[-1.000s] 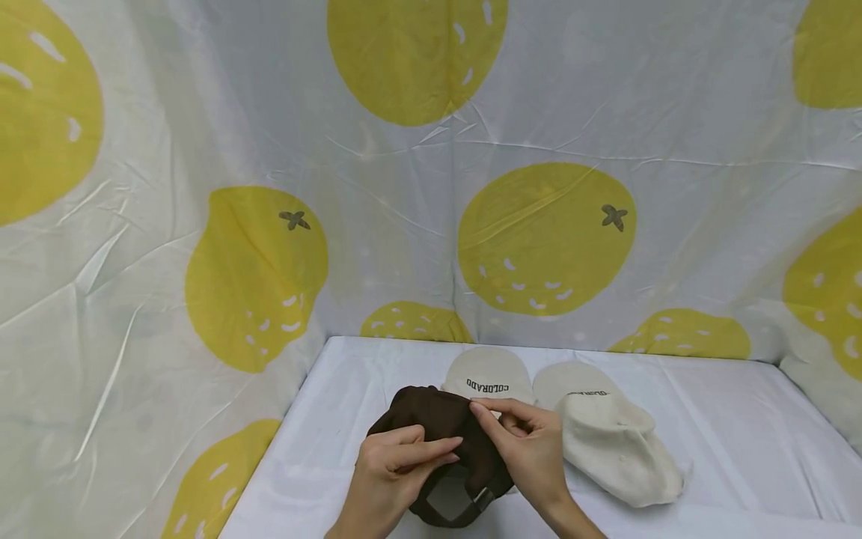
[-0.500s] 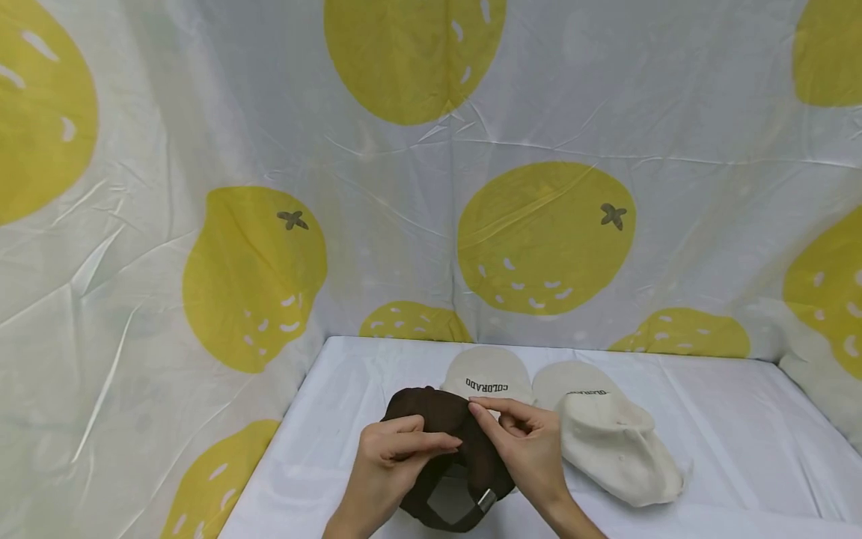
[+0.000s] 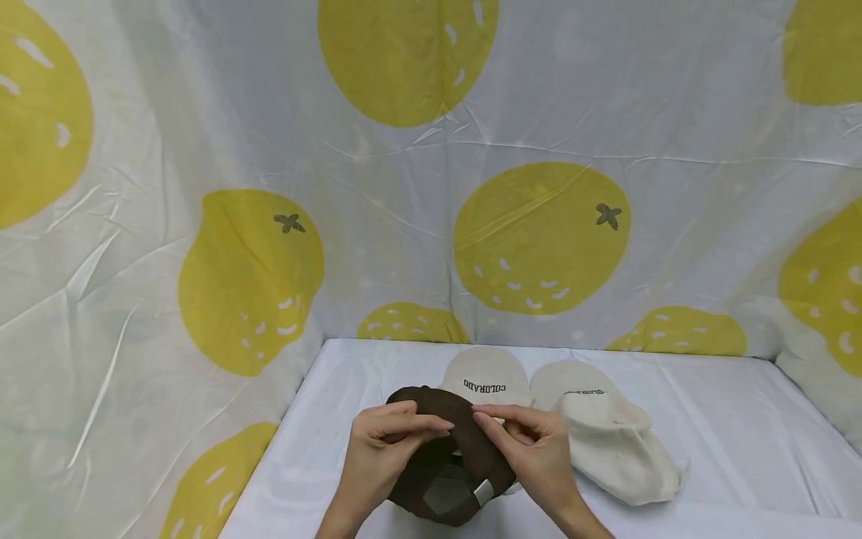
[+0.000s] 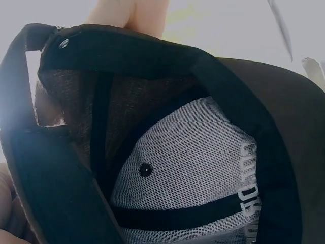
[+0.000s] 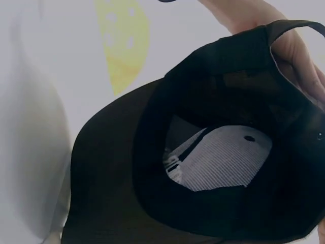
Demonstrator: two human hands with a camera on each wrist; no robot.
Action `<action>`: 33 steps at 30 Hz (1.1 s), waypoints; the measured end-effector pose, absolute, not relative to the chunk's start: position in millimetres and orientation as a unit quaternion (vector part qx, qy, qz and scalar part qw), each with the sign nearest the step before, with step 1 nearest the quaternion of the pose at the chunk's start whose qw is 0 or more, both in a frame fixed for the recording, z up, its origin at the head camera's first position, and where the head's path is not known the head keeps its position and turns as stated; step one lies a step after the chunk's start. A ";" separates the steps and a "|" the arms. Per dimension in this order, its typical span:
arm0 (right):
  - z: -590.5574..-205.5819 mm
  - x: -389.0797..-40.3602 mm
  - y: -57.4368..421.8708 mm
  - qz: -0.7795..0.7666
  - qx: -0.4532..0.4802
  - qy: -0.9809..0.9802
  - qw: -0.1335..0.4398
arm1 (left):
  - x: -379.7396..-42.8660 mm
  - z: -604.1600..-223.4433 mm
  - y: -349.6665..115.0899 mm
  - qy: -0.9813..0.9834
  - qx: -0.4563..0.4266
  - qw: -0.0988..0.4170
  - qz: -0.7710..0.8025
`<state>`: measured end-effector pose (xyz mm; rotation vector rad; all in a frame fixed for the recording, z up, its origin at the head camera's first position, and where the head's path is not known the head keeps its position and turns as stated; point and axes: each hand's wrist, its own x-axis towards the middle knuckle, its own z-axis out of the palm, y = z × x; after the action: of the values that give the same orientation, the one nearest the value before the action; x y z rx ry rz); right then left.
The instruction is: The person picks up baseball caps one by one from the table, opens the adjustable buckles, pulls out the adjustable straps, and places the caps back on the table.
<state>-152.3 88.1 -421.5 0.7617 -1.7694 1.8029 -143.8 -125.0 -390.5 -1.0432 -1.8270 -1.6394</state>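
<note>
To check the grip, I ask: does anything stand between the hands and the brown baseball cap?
Nothing visible does: the left hand and right hand hold the brown baseball cap directly; the leftmost cream cap lies beyond it.

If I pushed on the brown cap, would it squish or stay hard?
The brown cap would probably squish a bit on top, because its crown looks like cloth. Its back strap likely bends easily, since it's a narrow loop. The brim may stay stiffer: it keeps a smooth, wide curve.
</note>
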 end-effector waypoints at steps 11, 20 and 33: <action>-426.1 -149.8 115.3 0.706 0.363 -0.594 0.127 | -151.5 -386.9 -125.2 -0.636 -0.380 0.212 -0.637; -437.4 -156.9 130.1 0.706 0.441 -0.549 0.079 | -156.5 -385.3 -127.2 -0.640 -0.364 0.216 -0.642; -442.6 -160.8 130.2 0.715 0.446 -0.537 0.038 | -161.2 -384.9 -126.3 -0.638 -0.351 0.218 -0.650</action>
<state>-160.8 130.2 -442.6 1.3677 -1.6463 2.1947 -161.2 -126.3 -384.9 -0.9706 -1.7655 -1.7995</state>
